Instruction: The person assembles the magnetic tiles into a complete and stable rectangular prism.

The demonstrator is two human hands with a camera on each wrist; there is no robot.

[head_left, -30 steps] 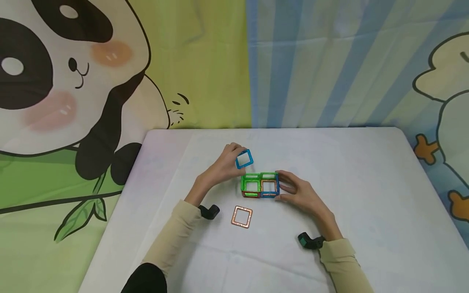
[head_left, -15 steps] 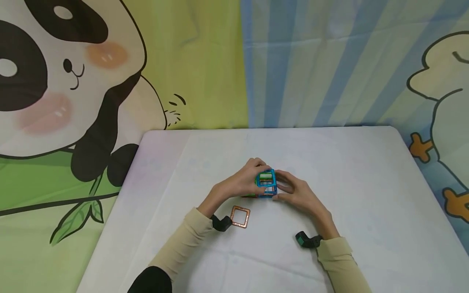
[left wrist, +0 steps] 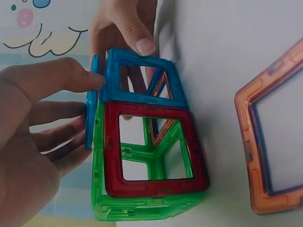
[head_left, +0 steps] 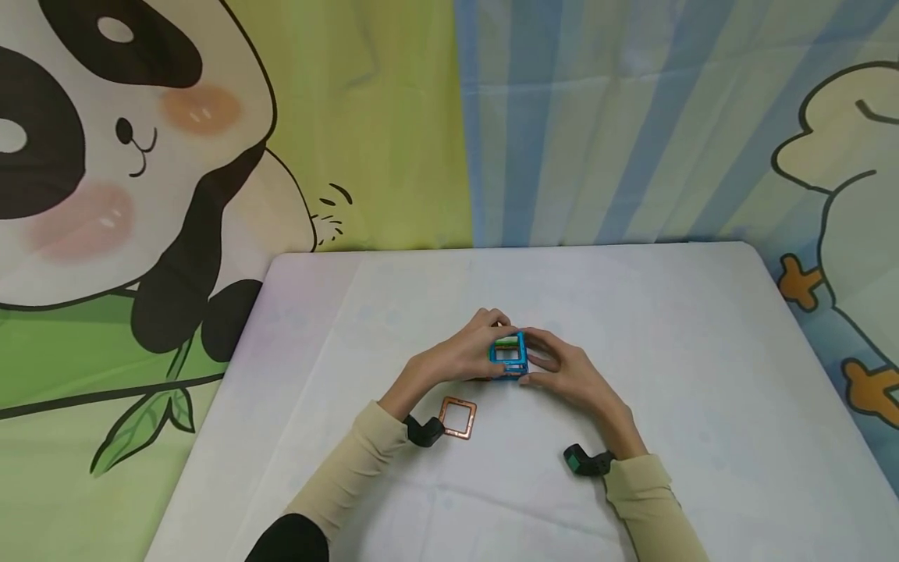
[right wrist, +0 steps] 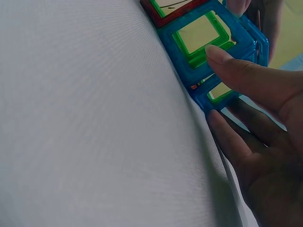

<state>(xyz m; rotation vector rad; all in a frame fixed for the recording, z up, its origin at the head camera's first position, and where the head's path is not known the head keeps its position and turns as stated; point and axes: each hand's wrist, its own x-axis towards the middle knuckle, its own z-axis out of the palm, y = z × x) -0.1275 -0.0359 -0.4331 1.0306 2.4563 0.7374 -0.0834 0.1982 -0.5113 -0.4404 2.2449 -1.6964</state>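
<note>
A box of square magnetic tiles stands on the white table, with a red tile [left wrist: 156, 189] and a blue tile [left wrist: 177, 90] on the near side and green tiles [left wrist: 137, 213] on other sides. My left hand [head_left: 456, 355] pinches another blue magnetic tile [left wrist: 90, 109] between thumb and fingers, flat against the top of the box's right half. My right hand [head_left: 572, 371] grips the box's right end, its thumb [right wrist: 222, 59] on the blue near side. The left hand hides most of the box's left half in the head view.
A loose orange magnetic tile [head_left: 458, 417] lies on the table [head_left: 674, 336] in front of the box, close to the black camera [head_left: 424, 431] on the left wrist. A printed curtain [head_left: 393, 140] hangs behind the table's far edge.
My left hand has brought the blue tile from the box's upper left, rightward and down onto its right half. The right hand has kept hold of the box's right end.
</note>
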